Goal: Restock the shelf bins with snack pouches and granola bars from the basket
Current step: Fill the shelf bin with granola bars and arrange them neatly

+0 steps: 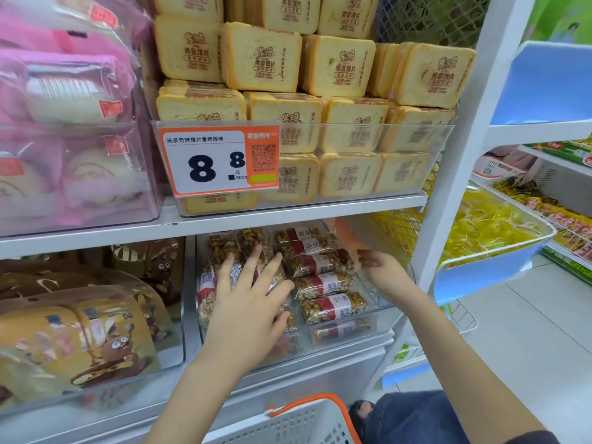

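Fingers [256,267] of the left hand [246,302] are spread and straight, lying flat on top of the granola bars [320,283] at the left side of the clear bin [368,328] on the lower shelf. Over at the bin's right side, the right hand [381,270] reaches in with its fingers curled around the edge of a clear wrapper [347,245] with an orange tint; they appear to pinch it, though the fingertips are partly hidden behind the plastic. The bars are nut-and-grain sticks in clear wrap with red and white label bands, lying in a rough column down the middle of the bin and in a looser heap under the left hand.

Below the arms, at the bottom edge of the view, sits the white basket [304,424] with its orange handle [320,402]; what it holds cannot be seen. On the shelf above stands another clear bin stacked with toast-shaped snack packs [266,59], fronted by an orange price tag [221,158] reading 8.8. Pink-wrapped cakes [64,91] fill the upper left bin, and brown bear-printed packs [80,331] fill the lower left one. A neighbouring rack to the right holds a blue tray of yellow packets [487,225].
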Demonstrator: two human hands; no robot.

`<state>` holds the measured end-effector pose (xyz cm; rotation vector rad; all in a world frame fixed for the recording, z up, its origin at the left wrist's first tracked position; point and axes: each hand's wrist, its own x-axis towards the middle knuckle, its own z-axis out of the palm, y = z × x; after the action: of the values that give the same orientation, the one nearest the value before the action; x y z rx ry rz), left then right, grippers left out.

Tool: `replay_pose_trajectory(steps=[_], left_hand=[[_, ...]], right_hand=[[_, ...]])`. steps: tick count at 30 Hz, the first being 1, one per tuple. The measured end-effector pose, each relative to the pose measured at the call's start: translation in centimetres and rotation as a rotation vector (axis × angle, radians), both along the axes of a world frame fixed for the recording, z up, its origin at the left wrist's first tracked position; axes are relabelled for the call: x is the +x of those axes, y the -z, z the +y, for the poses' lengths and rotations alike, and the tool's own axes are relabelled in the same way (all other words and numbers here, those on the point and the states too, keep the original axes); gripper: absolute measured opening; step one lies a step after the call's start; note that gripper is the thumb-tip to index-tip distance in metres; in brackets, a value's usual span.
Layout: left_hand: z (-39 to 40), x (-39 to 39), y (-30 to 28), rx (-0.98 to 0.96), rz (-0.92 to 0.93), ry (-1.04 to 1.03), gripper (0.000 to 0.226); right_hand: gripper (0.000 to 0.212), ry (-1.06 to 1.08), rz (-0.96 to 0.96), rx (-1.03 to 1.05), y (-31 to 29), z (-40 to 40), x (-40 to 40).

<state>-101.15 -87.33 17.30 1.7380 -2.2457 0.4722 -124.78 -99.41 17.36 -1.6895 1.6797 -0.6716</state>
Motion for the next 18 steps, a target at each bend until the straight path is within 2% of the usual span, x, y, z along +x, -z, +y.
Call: replay_pose_trajectory(steps=[3, 5, 7, 10, 13, 16, 18], left_hand=[[0.1, -0.1, -0.4, 0.018, 0.021, -0.026, 0.056], [0.1, -0.1, -0.7, 0.021, 0.065, -0.057, 0.074], [0.1, 0.0, -1.0, 0.021, 0.139, -0.101, 0.088], [0.7, 0.5, -1.9, 0.044, 0.248, -0.174, 0.087], [1.4, 1.5, -2.5, 0.053, 0.316, -0.153, 0.076], [1.9, 2.6, -2.4, 0.082, 0.281, -0.088, 0.065], [1.8, 2.7, -2.2, 0.096, 0.277, -0.042, 0.061]], right_hand=[[0.041, -0.007, -0.346, -0.020, -0.3, 2.4, -0.7], [0.041, -0.106, -0.394, -0.030, -1.0, 3.9, 0.2], [0.044, -0.230, -0.370, -0.017, -1.8, 5.3, 2.7], [0.056, -0.391, -0.262, -0.057, -1.2, 6.7, 7.5], [0.060, -0.366, -0.166, -0.170, -0.5, 6.8, 10.6], [0.060, -0.294, -0.132, -0.196, 0.0, 6.1, 11.5], [0.069, -0.322, -0.065, -0.184, 0.0, 5.9, 11.3]])
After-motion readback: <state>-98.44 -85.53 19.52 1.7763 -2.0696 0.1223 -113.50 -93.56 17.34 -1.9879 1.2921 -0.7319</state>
